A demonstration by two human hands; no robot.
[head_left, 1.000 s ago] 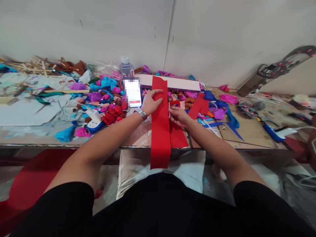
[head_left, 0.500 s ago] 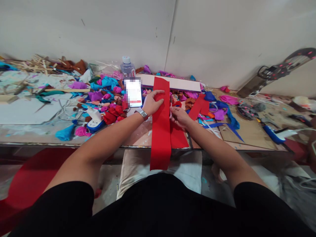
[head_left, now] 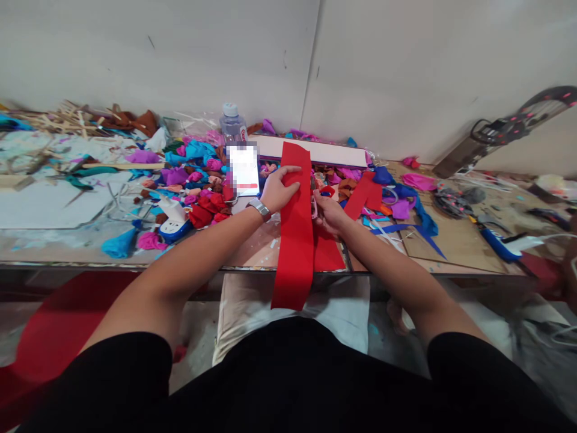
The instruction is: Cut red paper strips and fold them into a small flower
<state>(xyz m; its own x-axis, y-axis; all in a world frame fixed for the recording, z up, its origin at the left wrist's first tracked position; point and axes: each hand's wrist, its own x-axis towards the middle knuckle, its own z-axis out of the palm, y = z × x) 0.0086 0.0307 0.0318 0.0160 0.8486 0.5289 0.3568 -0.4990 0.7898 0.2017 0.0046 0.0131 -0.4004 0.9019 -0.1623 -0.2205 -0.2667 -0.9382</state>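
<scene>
A long red strip of cloth or crepe paper runs from the middle of the worktable down over its front edge. My left hand grips the strip's upper part from the left, thumb and forefinger lying on its face; the other fingers are mostly hidden. At the strip's right edge, my right hand is closed around small scissors with pinkish handles, their blades largely hidden. Beneath the strip, more red material lies on the table, and another red piece rests to the right.
A lit phone leans near a bottle. Colourful cloth scraps heap across the table. A power socket, green-handled pliers and sticks are leftward. Cardboard and another blue socket are at right.
My right hand with the scissors has shifted slightly, and more of the pinkish handle shows. The strip's lower end has swung a little left. My left hand stays nearly in place.
</scene>
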